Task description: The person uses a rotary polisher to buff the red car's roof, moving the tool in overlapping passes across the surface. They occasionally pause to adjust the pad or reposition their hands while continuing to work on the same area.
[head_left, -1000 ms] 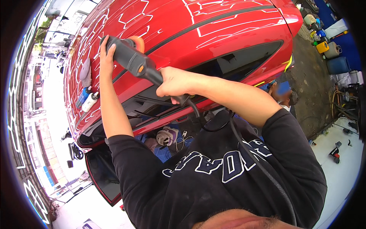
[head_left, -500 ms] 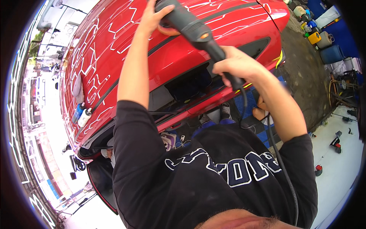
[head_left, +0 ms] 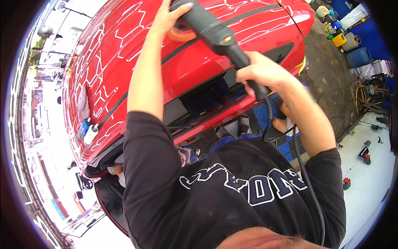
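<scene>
Both my hands hold a black corded car polisher point(head_left: 213, 35) over the red car roof point(head_left: 137, 33). At its head end, my left hand point(head_left: 169, 17) is wrapped round the body, with the thumb on top. My right hand point(head_left: 263, 71) grips the rear handle. The orange polishing pad point(head_left: 181, 35) shows under the head, beside the roof's dark trim strip; the head hides part of it. From the handle the black cord point(head_left: 300, 159) loops down and runs over my right upper arm.
Bottles point(head_left: 88, 130) and a grey cloth point(head_left: 83, 99) rest on the car at left. An open car door point(head_left: 112, 199) stands lower left. Another person's bare limb point(head_left: 284, 118) shows near the blue floor mat point(head_left: 284, 147). Several jugs point(head_left: 340, 40) and a blue drum point(head_left: 359, 57) stand at right.
The polisher and my right hand have shifted slightly right and down in the picture. More of the orange pad shows. Both hands keep their hold.
</scene>
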`<state>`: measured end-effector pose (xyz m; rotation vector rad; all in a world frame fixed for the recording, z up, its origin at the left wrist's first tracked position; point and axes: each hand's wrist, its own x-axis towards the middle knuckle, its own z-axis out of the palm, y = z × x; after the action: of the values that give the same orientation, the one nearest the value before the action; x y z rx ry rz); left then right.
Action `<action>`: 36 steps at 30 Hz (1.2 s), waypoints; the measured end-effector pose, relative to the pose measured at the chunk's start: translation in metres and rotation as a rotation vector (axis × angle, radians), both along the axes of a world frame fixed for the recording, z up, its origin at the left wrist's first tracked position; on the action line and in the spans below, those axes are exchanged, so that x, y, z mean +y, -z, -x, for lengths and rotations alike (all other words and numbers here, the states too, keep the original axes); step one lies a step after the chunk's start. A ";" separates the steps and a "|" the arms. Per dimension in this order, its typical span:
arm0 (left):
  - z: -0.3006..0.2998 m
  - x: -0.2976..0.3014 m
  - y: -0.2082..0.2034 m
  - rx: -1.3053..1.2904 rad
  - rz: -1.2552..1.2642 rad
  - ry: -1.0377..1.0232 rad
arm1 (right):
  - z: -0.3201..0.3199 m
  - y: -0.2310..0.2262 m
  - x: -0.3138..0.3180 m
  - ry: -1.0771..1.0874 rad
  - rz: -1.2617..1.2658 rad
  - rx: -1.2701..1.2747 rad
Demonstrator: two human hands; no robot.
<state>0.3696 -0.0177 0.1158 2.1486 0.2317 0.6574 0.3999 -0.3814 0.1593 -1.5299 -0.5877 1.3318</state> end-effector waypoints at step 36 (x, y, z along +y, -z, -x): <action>0.226 -0.026 0.081 0.024 -0.290 -0.492 | -0.119 0.032 -0.077 0.289 0.024 -0.120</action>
<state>0.1439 -0.0433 0.0351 2.3953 0.7327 0.9930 0.5187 -0.4582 0.1274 -1.6523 -0.4070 1.0363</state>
